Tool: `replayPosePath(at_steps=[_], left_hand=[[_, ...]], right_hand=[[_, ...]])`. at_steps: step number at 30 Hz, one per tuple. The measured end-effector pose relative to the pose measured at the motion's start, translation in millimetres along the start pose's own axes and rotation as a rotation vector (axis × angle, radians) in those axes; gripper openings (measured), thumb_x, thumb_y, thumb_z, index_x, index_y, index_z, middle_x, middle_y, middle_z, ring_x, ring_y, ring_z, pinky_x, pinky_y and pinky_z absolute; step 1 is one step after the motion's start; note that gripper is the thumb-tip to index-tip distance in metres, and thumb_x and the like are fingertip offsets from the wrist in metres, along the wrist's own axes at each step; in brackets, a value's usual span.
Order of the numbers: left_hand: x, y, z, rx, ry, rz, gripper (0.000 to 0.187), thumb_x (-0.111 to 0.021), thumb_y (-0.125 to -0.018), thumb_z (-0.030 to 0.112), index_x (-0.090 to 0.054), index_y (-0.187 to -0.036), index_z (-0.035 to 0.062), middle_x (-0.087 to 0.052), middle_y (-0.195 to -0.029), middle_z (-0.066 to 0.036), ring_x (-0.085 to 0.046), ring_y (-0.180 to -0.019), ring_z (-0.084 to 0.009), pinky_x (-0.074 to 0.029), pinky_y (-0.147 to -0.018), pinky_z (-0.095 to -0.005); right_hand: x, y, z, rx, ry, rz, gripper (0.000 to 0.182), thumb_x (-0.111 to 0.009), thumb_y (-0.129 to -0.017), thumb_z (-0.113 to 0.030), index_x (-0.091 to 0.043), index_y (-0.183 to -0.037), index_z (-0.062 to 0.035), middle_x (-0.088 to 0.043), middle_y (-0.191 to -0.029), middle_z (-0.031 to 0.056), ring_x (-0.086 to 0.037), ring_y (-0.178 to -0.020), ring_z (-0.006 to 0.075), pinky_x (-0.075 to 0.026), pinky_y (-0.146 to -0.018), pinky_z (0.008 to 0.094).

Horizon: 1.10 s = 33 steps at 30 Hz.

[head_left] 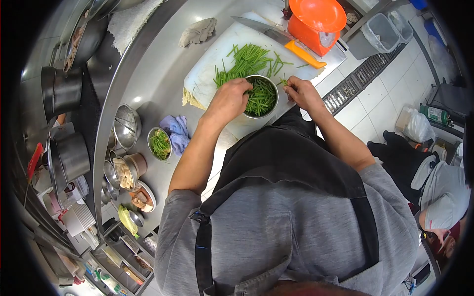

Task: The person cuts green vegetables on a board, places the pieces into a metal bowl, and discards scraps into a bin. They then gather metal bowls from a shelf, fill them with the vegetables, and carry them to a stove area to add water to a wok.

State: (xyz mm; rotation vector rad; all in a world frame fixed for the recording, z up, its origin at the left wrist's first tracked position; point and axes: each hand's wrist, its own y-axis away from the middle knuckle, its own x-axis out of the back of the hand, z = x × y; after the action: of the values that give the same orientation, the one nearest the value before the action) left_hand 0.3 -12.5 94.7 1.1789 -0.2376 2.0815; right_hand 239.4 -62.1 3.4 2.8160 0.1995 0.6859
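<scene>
A round metal bowl (276, 100) full of cut green stems (260, 96) is at the near edge of the white cutting board (207, 66). My left hand (229, 101) lies over the bowl's left rim with its fingers curled; what is under the fingertips is hidden. To the right of the bowl, my right hand (302, 93) pinches a few short green stems (283, 81). A loose pile of cut green stems (251, 59) lies on the board behind the bowl. A large knife with a yellow handle (305, 54) rests across the board's far right part.
An orange scale (316, 37) stands behind the knife. A crumpled cloth (197, 32) lies at the back left. On the left counter are a bowl of greens (160, 144), a blue cloth (176, 132) and a metal strainer (126, 127). Another person (442, 192) is at the right.
</scene>
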Motion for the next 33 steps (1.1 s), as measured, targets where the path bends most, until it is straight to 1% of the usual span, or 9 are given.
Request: replayPosePath(at_steps=[3, 6, 8, 14, 17, 19, 22, 27, 33], left_hand=[[-25, -10, -6, -0.012, -0.060, 0.101, 0.026, -0.063, -0.076, 0.003, -0.064, -0.101, -0.0007, -0.061, -0.106, -0.017, -0.058, -0.100, -0.0350, -0.048, -0.086, -0.0407], [-35, -12, -1, -0.006, -0.280, -0.121, 0.027, -0.065, -0.076, 0.007, -0.064, -0.102, -0.0008, -0.062, -0.104, -0.017, -0.059, -0.097, -0.0348, -0.048, -0.086, -0.0409], [-24, -13, 3, 0.020, -0.062, -0.138, 0.030, -0.066, -0.077, 0.010, -0.064, -0.105, 0.0005, -0.061, -0.105, -0.016, -0.059, -0.097, -0.0335, -0.047, -0.086, -0.0411], [17, -61, -23, 0.192, 0.005, 0.142, 0.026, -0.065, -0.080, 0.019, -0.069, -0.099, 0.0028, -0.069, -0.089, -0.015, -0.066, -0.086, -0.0327, -0.051, -0.082, -0.0375], [8, -105, -74, 0.298, -0.123, 0.225, 0.040, -0.066, -0.078, 0.032, -0.067, -0.100, -0.0012, -0.066, -0.098, -0.023, -0.063, -0.092, -0.0376, -0.049, -0.088, -0.0390], [2, -128, -86, 0.485, -0.209, -0.011, 0.066, -0.067, -0.074, 0.048, -0.061, -0.112, -0.0051, -0.061, -0.112, -0.025, -0.059, -0.106, -0.0366, -0.047, -0.093, -0.0396], [-21, -145, -79, 0.481, -0.290, -0.049, 0.095, -0.063, -0.067, 0.067, -0.050, -0.124, -0.0077, -0.053, -0.122, -0.030, -0.053, -0.115, -0.0384, -0.043, -0.098, -0.0392], [-42, -156, -61, 0.425, -0.329, -0.021, 0.051, -0.069, -0.075, 0.028, -0.056, -0.118, 0.0028, -0.062, -0.111, -0.021, -0.060, -0.104, -0.0326, -0.048, -0.090, -0.0403], [-24, -136, -99, 0.302, 0.024, 0.158, 0.043, -0.071, -0.074, 0.022, -0.060, -0.113, 0.0065, -0.067, -0.100, -0.019, -0.065, -0.092, -0.0295, -0.051, -0.082, -0.0369]], right_hand=[[-2, 1, -3, -0.001, -0.028, 0.002, 0.018, -0.059, -0.088, -0.017, -0.053, -0.084, -0.0006, -0.062, -0.065, 0.0141, -0.062, -0.059, 0.0261, -0.048, -0.059, 0.0375], [-2, 0, 1, 0.024, -0.033, 0.010, 0.019, -0.060, -0.089, -0.017, -0.053, -0.084, -0.0002, -0.062, -0.065, 0.0144, -0.062, -0.059, 0.0257, -0.047, -0.058, 0.0374], [-2, 2, 2, 0.054, -0.029, 0.037, 0.018, -0.059, -0.090, -0.014, -0.053, -0.081, -0.0001, -0.059, -0.059, 0.0091, -0.060, -0.055, 0.0165, -0.047, -0.053, 0.0310], [2, 5, -3, -0.016, -0.032, 0.011, 0.018, -0.060, -0.088, -0.016, -0.053, -0.083, 0.0000, -0.060, -0.064, 0.0140, -0.062, -0.058, 0.0245, -0.047, -0.057, 0.0373], [1, 3, -5, -0.023, -0.063, 0.008, 0.018, -0.060, -0.088, -0.016, -0.054, -0.083, 0.0000, -0.061, -0.065, 0.0150, -0.062, -0.060, 0.0271, -0.047, -0.058, 0.0385], [1, 2, -5, -0.004, -0.027, 0.017, 0.017, -0.061, -0.088, -0.016, -0.054, -0.084, 0.0000, -0.061, -0.067, 0.0160, -0.062, -0.061, 0.0295, -0.047, -0.059, 0.0395], [2, 1, 2, 0.032, 0.020, 0.049, 0.017, -0.062, -0.086, -0.016, -0.056, -0.087, -0.0002, -0.062, -0.071, 0.0191, -0.061, -0.068, 0.0359, -0.047, -0.063, 0.0424], [0, 2, 9, 0.012, -0.001, 0.025, 0.017, -0.062, -0.087, -0.017, -0.057, -0.087, -0.0002, -0.062, -0.073, 0.0199, -0.061, -0.071, 0.0366, -0.047, -0.065, 0.0429], [5, 2, 3, -0.013, -0.026, 0.007, 0.018, -0.061, -0.088, -0.017, -0.055, -0.085, 0.0000, -0.062, -0.070, 0.0180, -0.061, -0.064, 0.0332, -0.047, -0.061, 0.0419]])
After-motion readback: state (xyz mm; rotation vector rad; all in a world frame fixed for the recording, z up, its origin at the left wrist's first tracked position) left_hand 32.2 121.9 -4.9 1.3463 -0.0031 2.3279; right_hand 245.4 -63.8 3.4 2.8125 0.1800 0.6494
